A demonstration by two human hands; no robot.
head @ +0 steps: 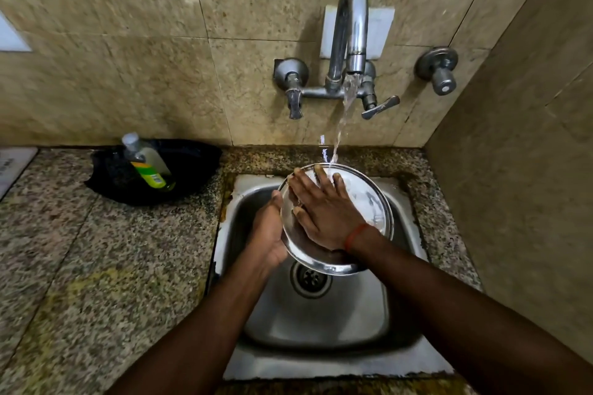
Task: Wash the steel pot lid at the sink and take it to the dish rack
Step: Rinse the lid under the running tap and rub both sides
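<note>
Steel pot lid (369, 202) tilted over sink (321, 324) under running tap (351, 29) | left hand (268, 234) grips rim | right hand (324, 212) fingers (305, 181) straight, pressing face

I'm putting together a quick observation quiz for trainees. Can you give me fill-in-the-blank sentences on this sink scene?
1. The left hand holds the steel pot lid; the right hand lies ____ on it.
2. Water from the tap lands on the ____.
3. The soap bottle leans in a ____ container.
Missing: flat; lid; black.

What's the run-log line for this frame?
stage: rinsing | left hand: grips lid rim | right hand: flat on lid | tap: running | location: over sink
</note>
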